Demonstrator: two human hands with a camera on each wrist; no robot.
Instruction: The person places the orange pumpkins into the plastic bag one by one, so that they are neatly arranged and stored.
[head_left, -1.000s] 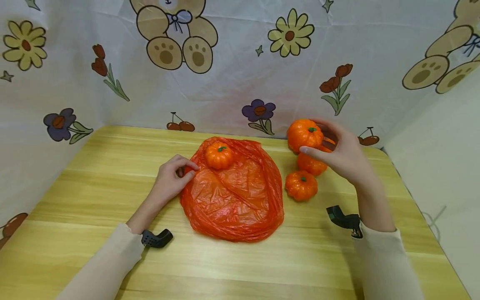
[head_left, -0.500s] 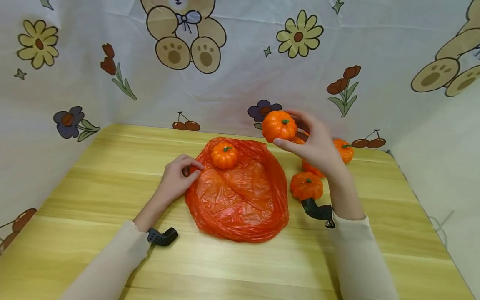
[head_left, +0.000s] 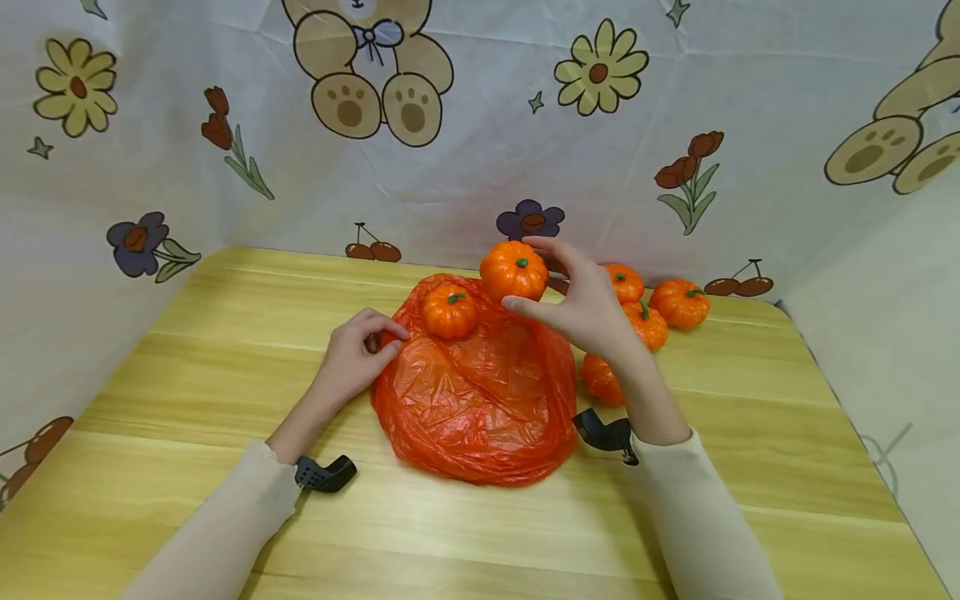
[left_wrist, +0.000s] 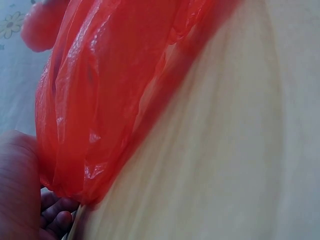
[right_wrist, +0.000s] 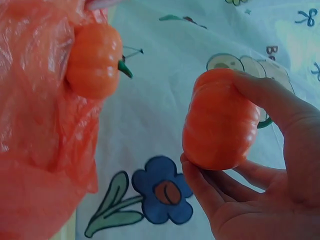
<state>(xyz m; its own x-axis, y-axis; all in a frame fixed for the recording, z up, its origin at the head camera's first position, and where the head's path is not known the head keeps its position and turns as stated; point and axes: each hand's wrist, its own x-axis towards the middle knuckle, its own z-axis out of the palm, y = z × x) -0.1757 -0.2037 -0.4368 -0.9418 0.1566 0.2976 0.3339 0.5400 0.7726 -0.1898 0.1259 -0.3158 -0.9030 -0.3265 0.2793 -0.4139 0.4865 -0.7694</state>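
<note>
One shiny orange pumpkin (head_left: pixel 510 271) is up in the right hand (head_left: pixel 581 302), thumb on the near side and fingers round the far side, so yeah, clamped on it. From the head view it's over the back right edge of the red plastic bag (head_left: pixel 476 425); the right wrist view shows a gap between it and the bag.

My guess is it's light, hollow plastic or foam: stiff, not that fragile, but the gloss could make it slippery. I'd grip it like this, across the fat sides with fingertips in the grooves, and leave the green stem (head_left: pixel 522 262) alone since that looks like the weak bit.

Left hand (head_left: pixel 352 354) has thumb and fingertips together, pinching the bag's left rim. Bag looks thin, floppy and crinkly, so it'd probably snag or fold if bumped.

A second pumpkin (head_left: pixel 448 312) sits toward the back of the bag, just beside the held one, so that's the main thing to knock into. Off to the right there's a pumpkin cluster (head_left: pixel 648 327), four in all, with the nearest pumpkin (head_left: pixel 600 381) partly hidden by the right forearm. Printed cloth (head_left: pixel 442 196) hangs right behind the table (head_left: pixel 450 542).
</note>
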